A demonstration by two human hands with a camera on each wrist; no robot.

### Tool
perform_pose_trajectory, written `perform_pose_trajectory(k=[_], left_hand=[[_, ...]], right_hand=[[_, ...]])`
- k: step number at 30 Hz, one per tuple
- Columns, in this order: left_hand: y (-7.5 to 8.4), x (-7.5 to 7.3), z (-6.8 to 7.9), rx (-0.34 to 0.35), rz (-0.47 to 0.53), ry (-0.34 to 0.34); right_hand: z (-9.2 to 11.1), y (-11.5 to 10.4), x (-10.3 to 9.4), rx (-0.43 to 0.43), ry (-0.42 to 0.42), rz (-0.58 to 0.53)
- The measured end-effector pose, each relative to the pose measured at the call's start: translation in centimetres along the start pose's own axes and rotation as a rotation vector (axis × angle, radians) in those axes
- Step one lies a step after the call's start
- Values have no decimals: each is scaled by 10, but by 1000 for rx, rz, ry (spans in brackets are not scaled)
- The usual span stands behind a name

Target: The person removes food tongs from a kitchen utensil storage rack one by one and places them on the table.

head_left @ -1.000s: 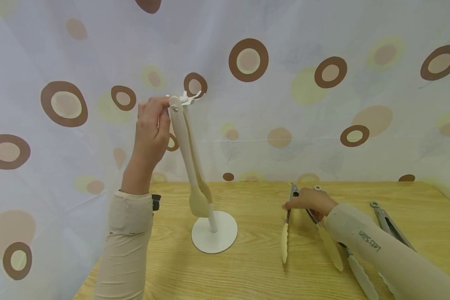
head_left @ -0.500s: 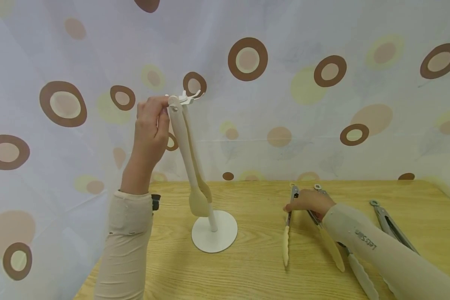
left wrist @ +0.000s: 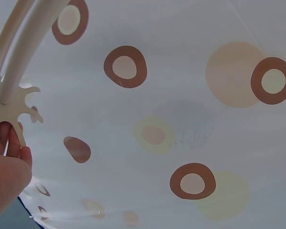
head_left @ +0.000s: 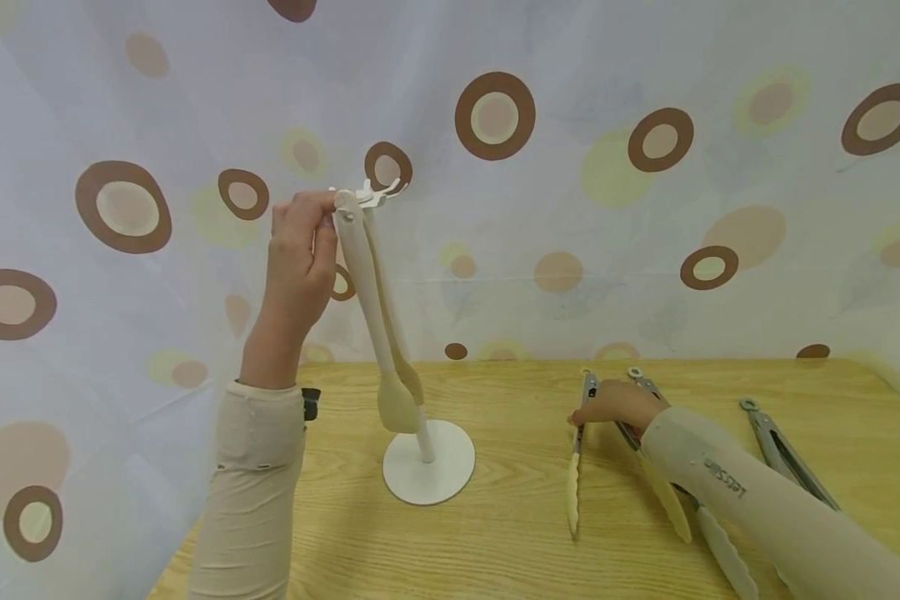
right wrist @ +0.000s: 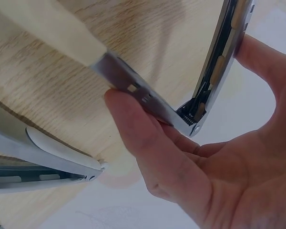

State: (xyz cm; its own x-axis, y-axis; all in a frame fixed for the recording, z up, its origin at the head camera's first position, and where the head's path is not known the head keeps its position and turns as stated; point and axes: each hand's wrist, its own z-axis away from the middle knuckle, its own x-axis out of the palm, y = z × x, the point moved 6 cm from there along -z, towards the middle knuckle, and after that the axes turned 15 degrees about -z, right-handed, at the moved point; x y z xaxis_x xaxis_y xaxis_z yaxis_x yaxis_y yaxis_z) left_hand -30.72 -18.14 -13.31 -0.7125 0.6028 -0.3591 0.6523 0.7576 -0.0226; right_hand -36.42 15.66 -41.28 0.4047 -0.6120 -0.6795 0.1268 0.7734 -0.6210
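Observation:
My left hand (head_left: 300, 250) pinches the hooked top (head_left: 375, 195) of a white utensil stand (head_left: 450, 475); in the left wrist view its fingers lie against the rack's prongs (left wrist: 31, 114). Two cream utensils hang there, the nearer with a spoon-like end (head_left: 397, 406). On the right, my right hand (head_left: 621, 403) holds a pair of metal tongs with cream tips (head_left: 573, 492), its arms spread apart. The right wrist view shows thumb and fingers on opposite arms, near the spring hinge (right wrist: 193, 121). Part of these tongs is hidden under the hand.
A second pair of tongs (head_left: 723, 546) with pale tips lies on the wooden table (head_left: 510, 533), partly under the right sleeve. Farther right lies a grey pair (head_left: 776, 450), also partly covered by the sleeve. A dotted curtain (head_left: 555, 200) stands behind.
The right hand has shifted slightly left, and the tips of the held tongs have moved a little right. The left hand and the stand look nearly still.

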Motion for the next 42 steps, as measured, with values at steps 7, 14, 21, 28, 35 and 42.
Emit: perform_pose_trajectory(k=[7, 14, 21, 28, 35, 42], left_hand=[[0, 1, -1, 3, 1, 1], [0, 0, 0, -2, -3, -4], [-1, 0, 1, -4, -3, -6], [0, 1, 0, 7, 4, 4], [-1, 1, 0, 8, 4, 0], [0, 1, 0, 10, 1, -4]], right_hand=[[-4, 0, 1, -6, -2, 20], [-5, 1, 3, 2, -3, 24], [0, -5, 4, 7, -14, 65], [-2, -5, 4, 1, -17, 97], [-6, -4, 7, 31, -33, 126], [-13, -1, 9, 59, -45, 159]])
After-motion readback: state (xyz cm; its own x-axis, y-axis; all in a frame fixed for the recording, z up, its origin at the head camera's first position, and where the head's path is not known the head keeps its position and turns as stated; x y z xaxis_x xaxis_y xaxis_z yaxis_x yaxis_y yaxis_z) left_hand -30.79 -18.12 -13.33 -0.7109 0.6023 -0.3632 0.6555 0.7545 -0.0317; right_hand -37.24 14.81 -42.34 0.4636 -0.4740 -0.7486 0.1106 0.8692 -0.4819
